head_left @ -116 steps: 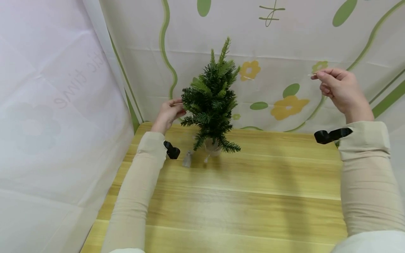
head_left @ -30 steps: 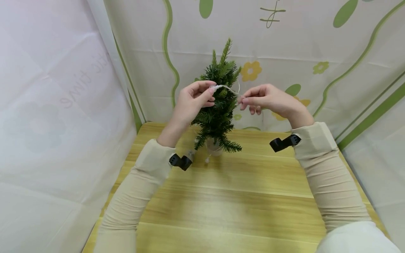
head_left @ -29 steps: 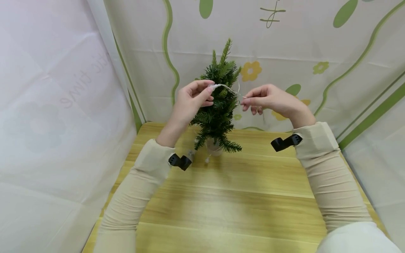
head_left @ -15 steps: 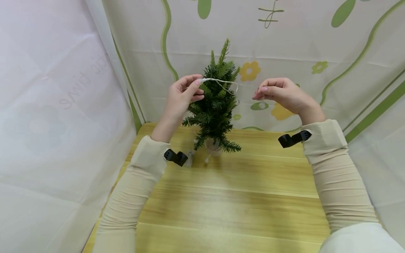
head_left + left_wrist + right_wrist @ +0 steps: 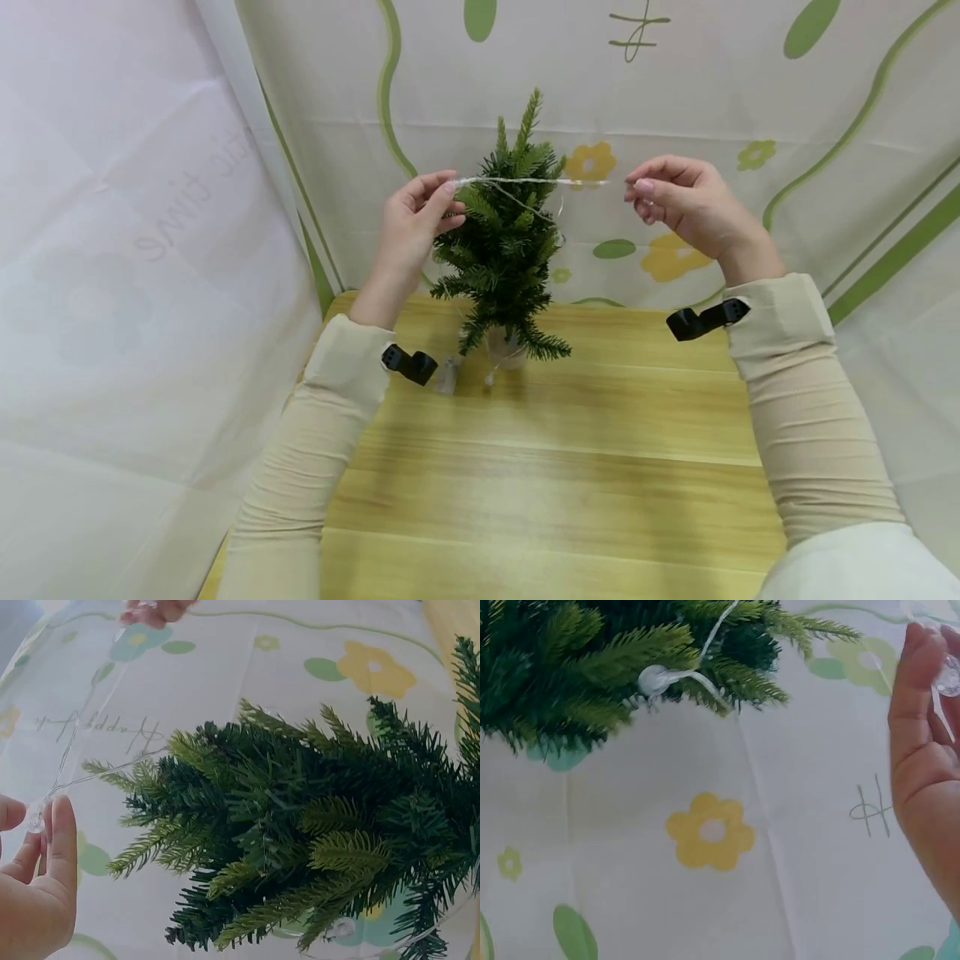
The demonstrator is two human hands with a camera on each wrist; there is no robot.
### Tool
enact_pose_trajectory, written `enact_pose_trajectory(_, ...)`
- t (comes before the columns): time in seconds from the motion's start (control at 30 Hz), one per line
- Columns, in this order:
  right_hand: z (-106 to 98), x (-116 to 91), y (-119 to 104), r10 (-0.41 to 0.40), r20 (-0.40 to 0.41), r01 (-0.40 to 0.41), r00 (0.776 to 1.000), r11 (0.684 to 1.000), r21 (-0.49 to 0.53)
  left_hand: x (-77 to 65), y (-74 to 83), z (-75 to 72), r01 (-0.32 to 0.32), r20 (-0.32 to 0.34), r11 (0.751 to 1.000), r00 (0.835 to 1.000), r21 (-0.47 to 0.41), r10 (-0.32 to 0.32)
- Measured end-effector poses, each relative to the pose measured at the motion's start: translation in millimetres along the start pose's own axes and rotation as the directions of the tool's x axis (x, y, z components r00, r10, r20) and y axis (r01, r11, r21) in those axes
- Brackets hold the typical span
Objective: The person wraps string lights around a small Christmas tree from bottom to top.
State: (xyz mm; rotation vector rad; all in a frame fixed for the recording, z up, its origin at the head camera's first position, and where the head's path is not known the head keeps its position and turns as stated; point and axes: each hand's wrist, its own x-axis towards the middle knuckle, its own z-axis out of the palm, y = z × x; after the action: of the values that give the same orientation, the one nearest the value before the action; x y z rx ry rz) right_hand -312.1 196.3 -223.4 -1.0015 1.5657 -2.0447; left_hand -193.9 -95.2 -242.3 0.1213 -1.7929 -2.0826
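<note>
A small artificial Christmas tree (image 5: 502,250) stands upright in a pale pot (image 5: 504,348) near the table's back edge. My left hand (image 5: 408,225) pinches a clear bulb (image 5: 35,819) of a string of lights (image 5: 517,181), left of the tree's upper part. From there the wire runs taut across the front of the tree toward my right hand (image 5: 693,208), which pinches another clear bulb (image 5: 949,676). A second strand slopes down to the tree's right side, where a round bulb (image 5: 654,680) hangs against the branches.
On the wooden table (image 5: 525,500), a small greyish translucent object (image 5: 447,375) lies left of the pot. A bulb on a wire (image 5: 489,379) rests before the pot. White patterned cloth (image 5: 675,100) walls the back and sides.
One second ago my hands were close together before the tree, the wire slack between them. My left hand has moved left, my right hand right and up, and the wire is stretched.
</note>
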Motion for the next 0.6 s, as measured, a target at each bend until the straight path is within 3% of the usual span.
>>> enact_pose_trajectory(0.17,6.7,10.8,-10.2,-0.059,-0.039,0.065,0.998,0.98,0.188,4.1,-2.0,0.7,-0.008,-0.037,1.0,0.999,-0.017,0.007)
enact_pose_trajectory(0.3,16.6,23.2,-20.4,-0.089,-0.088,0.108,0.992,0.962,0.249,6.5,-2.9,0.5,-0.008,-0.054,1.0,0.999,-0.005,0.008)
enact_pose_trajectory(0.43,28.6,34.5,-30.5,-0.054,-0.161,0.084,0.985,0.979,0.186,6.7,-3.8,-0.5,-0.019,-0.086,0.999,0.996,0.049,0.023)
enact_pose_trajectory(0.6,42.0,50.1,-36.7,-0.054,-0.27,0.064,0.961,0.998,0.028,6.1,-5.3,-1.9,-0.07,-0.122,0.982,0.988,0.174,0.093)
